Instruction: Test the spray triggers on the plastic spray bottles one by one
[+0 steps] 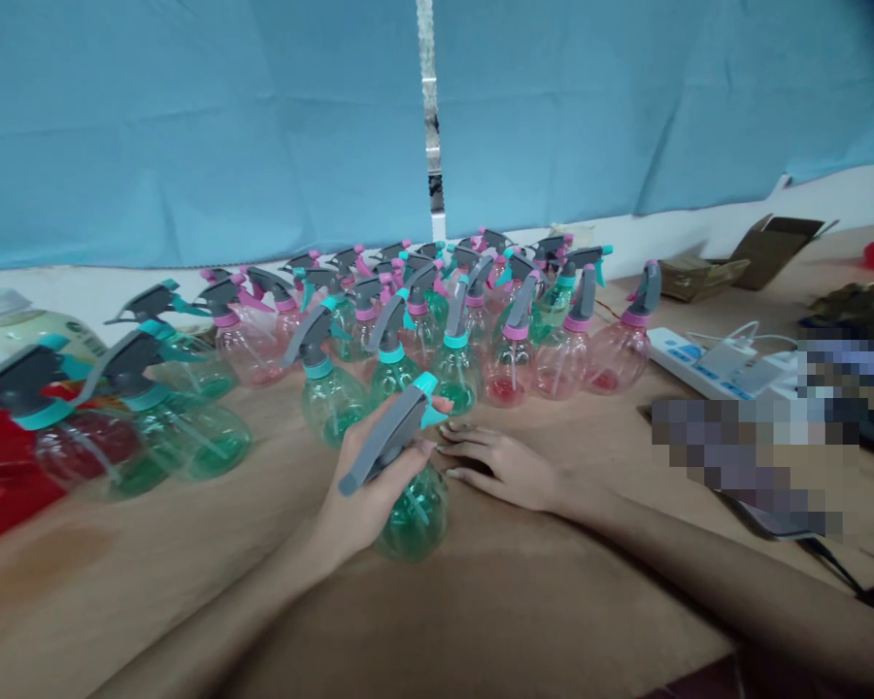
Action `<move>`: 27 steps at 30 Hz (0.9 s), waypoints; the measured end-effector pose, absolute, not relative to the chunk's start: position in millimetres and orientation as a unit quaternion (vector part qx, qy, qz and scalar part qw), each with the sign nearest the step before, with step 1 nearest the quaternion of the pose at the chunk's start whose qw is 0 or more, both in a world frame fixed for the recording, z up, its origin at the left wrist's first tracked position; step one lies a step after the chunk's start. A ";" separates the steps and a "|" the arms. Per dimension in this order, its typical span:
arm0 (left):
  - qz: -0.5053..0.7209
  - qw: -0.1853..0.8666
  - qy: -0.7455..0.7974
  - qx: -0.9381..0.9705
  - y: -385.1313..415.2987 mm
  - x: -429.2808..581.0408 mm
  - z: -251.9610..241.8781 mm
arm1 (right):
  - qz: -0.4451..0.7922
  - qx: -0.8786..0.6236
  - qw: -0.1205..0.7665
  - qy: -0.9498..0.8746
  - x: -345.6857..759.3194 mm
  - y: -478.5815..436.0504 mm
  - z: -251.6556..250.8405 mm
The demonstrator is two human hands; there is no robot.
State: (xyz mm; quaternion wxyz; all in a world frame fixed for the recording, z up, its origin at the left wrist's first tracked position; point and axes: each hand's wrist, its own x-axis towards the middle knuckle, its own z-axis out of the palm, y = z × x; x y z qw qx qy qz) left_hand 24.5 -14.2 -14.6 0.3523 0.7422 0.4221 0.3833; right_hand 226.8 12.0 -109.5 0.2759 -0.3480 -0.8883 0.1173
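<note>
Left hand (368, 500) grips green spray bottle (413, 515), right hand (508, 468) resting beside it

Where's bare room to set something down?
The brown tabletop is bare between left forearm and right forearm, and left of the left forearm, nearer than round green plastic spray bottles. It's crowded at the back with similar pink and green bottles.
</note>
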 end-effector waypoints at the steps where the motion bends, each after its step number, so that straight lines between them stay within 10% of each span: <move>1: 0.384 0.361 0.419 0.740 -14.1 24.6 -15.2 | 0.119 -0.348 0.278 -0.887 226.8 12.1 -109.8; 27: 0.395 0.337 0.431 0.738 -13.6 23.4 -13.7 | 0.117 -0.355 0.269 -0.888 226.3 10.5 -107.8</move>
